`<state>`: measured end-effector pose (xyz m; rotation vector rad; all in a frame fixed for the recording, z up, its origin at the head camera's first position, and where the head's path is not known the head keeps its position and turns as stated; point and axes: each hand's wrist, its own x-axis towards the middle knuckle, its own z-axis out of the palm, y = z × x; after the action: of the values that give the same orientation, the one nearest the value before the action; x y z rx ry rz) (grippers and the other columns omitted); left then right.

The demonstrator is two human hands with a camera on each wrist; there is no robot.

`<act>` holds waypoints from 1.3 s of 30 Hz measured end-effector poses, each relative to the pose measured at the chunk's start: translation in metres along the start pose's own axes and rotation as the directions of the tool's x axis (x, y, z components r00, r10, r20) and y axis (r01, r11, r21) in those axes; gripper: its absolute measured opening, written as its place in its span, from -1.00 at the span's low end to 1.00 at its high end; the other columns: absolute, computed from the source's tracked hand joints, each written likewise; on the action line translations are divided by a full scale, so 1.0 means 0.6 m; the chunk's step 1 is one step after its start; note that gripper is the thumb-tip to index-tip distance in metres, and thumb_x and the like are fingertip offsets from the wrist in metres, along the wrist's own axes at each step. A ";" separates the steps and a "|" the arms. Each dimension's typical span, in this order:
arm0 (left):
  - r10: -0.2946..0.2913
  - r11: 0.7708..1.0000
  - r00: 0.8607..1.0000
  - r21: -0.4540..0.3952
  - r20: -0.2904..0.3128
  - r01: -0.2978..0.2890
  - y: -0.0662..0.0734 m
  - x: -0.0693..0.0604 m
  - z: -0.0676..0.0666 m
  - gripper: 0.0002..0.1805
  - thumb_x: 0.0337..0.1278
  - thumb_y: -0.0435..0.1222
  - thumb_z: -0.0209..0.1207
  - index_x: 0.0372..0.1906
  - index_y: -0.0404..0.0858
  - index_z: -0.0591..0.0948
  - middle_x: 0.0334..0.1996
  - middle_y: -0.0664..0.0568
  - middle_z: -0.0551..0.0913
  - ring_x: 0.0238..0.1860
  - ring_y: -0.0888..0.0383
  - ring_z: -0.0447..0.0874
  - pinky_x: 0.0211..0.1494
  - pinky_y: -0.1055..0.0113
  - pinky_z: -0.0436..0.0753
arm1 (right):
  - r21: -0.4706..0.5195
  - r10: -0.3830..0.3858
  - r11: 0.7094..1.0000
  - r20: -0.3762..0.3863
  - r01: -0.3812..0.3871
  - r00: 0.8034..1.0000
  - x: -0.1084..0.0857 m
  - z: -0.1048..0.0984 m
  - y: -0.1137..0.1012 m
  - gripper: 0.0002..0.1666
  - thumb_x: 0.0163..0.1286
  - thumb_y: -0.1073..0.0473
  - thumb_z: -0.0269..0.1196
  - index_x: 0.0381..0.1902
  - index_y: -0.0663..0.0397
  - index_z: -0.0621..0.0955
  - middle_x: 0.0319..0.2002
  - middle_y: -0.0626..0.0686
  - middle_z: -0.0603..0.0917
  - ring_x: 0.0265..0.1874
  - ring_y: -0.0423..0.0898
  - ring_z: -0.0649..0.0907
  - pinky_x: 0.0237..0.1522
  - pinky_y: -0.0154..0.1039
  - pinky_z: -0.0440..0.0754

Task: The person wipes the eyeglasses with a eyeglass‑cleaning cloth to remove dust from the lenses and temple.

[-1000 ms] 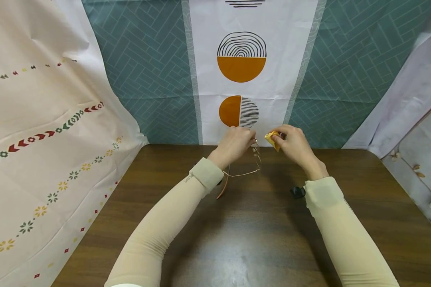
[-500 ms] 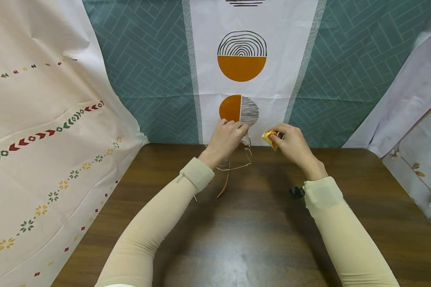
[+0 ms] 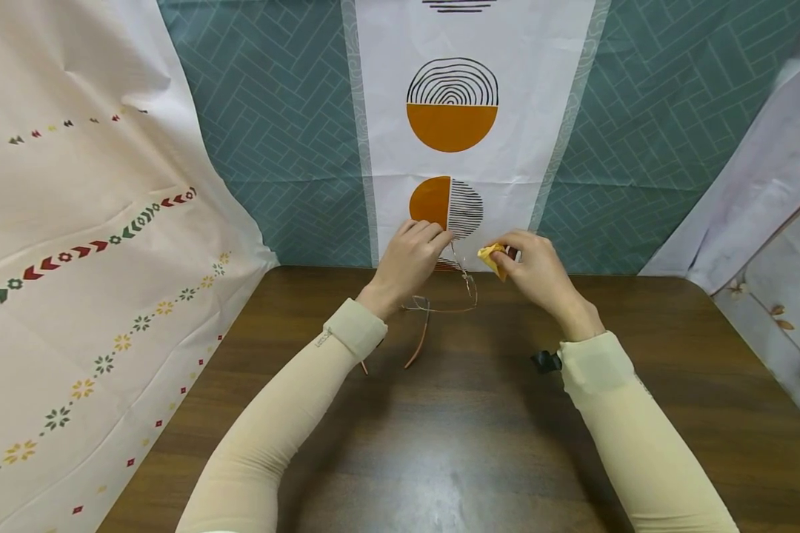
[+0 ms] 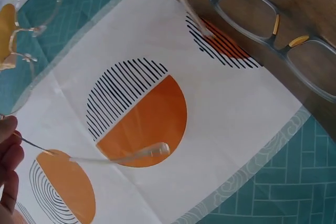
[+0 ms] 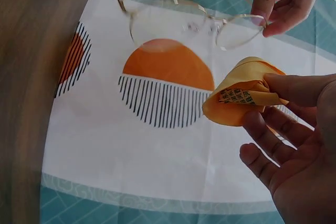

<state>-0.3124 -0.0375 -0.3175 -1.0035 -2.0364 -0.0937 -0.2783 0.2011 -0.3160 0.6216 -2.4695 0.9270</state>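
In the head view my left hand (image 3: 407,259) is raised above the far edge of the table. It pinches thin gold-rimmed eyeglasses (image 5: 176,0) by the hinge area at one end, and their clear lenses show in the right wrist view. Facing it, my right hand (image 3: 540,274) pinches a folded yellow cleaning cloth (image 5: 236,95) with dark print between thumb and fingers. The cloth is close to the lenses but apart from them. Below my left hand, a second pair of eyeglasses (image 4: 281,50) with a grey-blue frame lies on the table, partly hidden by that hand in the head view.
The brown wooden table (image 3: 440,429) reaches back to a hanging teal and white patterned cloth (image 3: 293,148). A cream printed curtain (image 3: 107,259) hangs on the left, a pale floral one (image 3: 773,311) on the right. A small black device (image 3: 545,361) sits at my right wrist.
My left hand has moved left and slightly up with the gold-rimmed eyeglasses, which have turned in its grip. My right hand has shifted a little left with the cloth.
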 end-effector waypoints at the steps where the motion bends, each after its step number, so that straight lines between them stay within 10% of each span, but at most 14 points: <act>1: 0.001 1.000 1.000 -0.004 -0.015 -0.001 -0.001 -0.001 0.000 -0.81 0.43 -0.47 0.21 -0.02 -0.27 0.76 -0.16 -0.02 0.77 -0.10 0.05 0.70 0.04 0.23 0.55 | 0.003 -0.006 1.000 -0.004 0.006 1.000 0.000 0.000 -0.003 -0.80 0.48 0.32 0.32 -0.02 0.31 0.74 -0.12 0.22 0.73 -0.26 0.11 0.58 -0.22 -0.04 0.47; 16: -0.156 0.977 0.973 -0.174 -0.168 0.127 0.010 -0.025 0.001 -0.86 0.45 -0.29 0.26 -0.10 -0.23 0.79 -0.19 0.05 0.81 -0.14 0.11 0.75 0.09 0.23 0.57 | 0.061 -0.118 0.990 -0.094 0.124 0.989 -0.015 0.006 -0.045 -0.83 0.44 0.34 0.36 -0.05 0.21 0.77 -0.17 0.11 0.73 -0.38 -0.05 0.53 -0.33 -0.19 0.43; 39: -0.219 0.955 0.938 -0.258 -0.269 0.149 0.037 -0.039 -0.002 -0.88 0.38 -0.33 0.33 -0.10 -0.25 0.81 -0.21 0.02 0.84 -0.20 0.15 0.79 -0.01 0.21 0.56 | 0.065 -0.354 0.923 -0.243 0.379 0.903 -0.037 0.042 -0.075 -0.76 0.31 0.50 0.40 -0.07 0.30 0.74 -0.10 0.16 0.70 -0.14 0.01 0.65 -0.13 -0.37 0.55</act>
<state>-0.2889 -0.0376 -0.3394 -0.8753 -1.8650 -0.5636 -0.2417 0.1589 -0.3224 0.9266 -2.0148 0.9275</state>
